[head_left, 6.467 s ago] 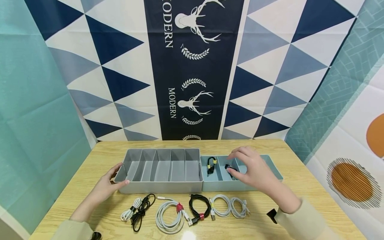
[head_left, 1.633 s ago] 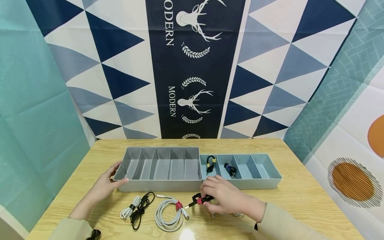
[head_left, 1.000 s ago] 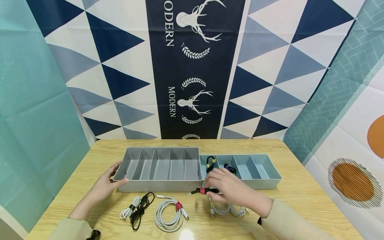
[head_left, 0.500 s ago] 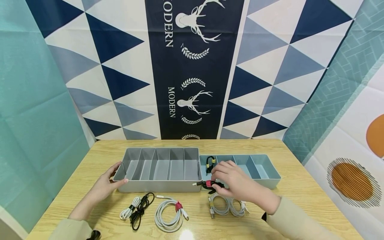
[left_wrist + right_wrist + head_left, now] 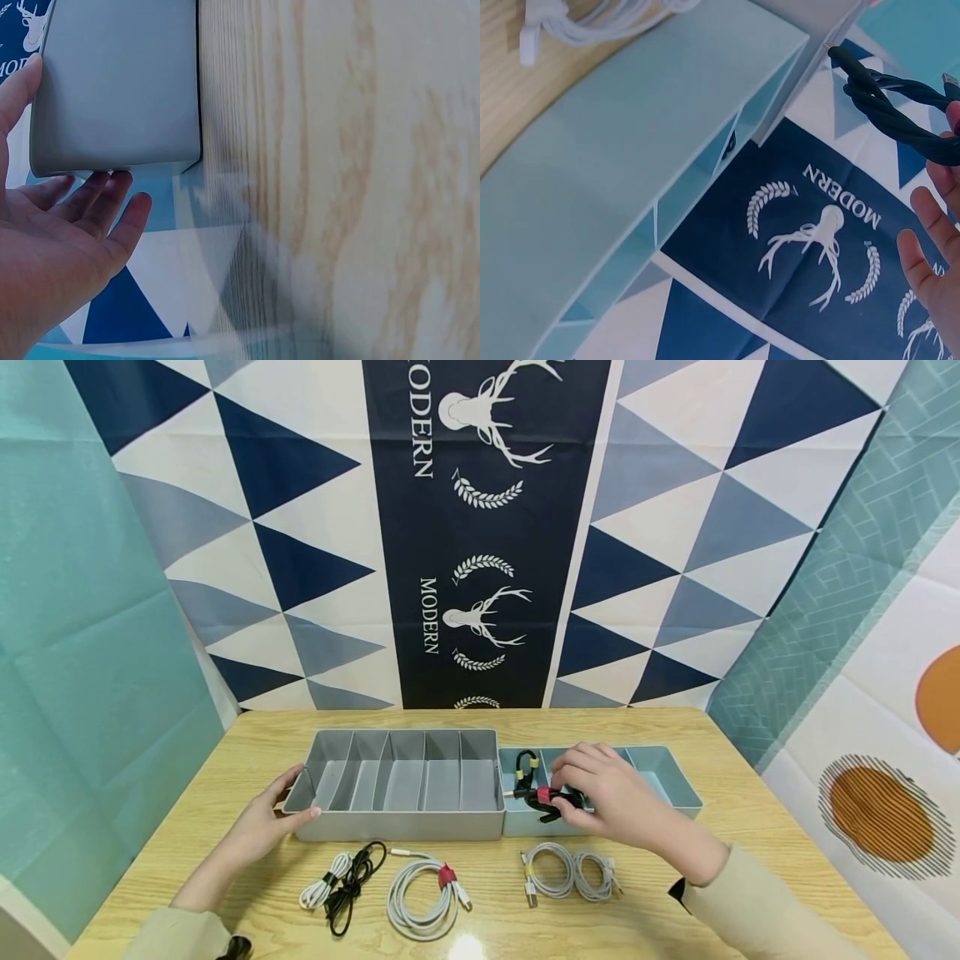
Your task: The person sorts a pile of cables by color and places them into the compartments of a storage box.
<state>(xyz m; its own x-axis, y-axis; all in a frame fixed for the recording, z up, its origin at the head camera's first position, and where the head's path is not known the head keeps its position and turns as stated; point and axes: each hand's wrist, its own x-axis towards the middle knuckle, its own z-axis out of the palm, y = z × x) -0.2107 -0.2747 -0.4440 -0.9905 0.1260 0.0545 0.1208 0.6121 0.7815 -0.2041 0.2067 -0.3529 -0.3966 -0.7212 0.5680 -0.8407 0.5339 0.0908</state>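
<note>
My right hand (image 5: pixel 611 793) pinches a coiled black cable (image 5: pixel 551 800) with a red strap above the front wall of the light blue divided tray (image 5: pixel 630 821). In the right wrist view the cable (image 5: pixel 900 124) hangs from the fingers, clear of the tray (image 5: pixel 630 135). A black cable with yellow ties (image 5: pixel 527 768) lies in the tray's leftmost compartment. The compartment beside it is partly hidden by my hand. My left hand (image 5: pixel 258 818) rests at the left end of the grey divided tray (image 5: pixel 397 827), thumb at its front; in the left wrist view its fingertips touch the end wall (image 5: pixel 116 90).
In front of the trays on the wooden table (image 5: pixel 285 922) lie a white cable (image 5: pixel 322 889), a black cable (image 5: pixel 348 893), a large white coil with a red strap (image 5: pixel 397 902) and two smaller white coils (image 5: pixel 551 890) (image 5: pixel 594 893). A patterned cloth stands behind.
My right hand has lifted the red-strapped black cable from the table and carried it up and rightward to the blue tray. My left hand has stayed at the grey tray.
</note>
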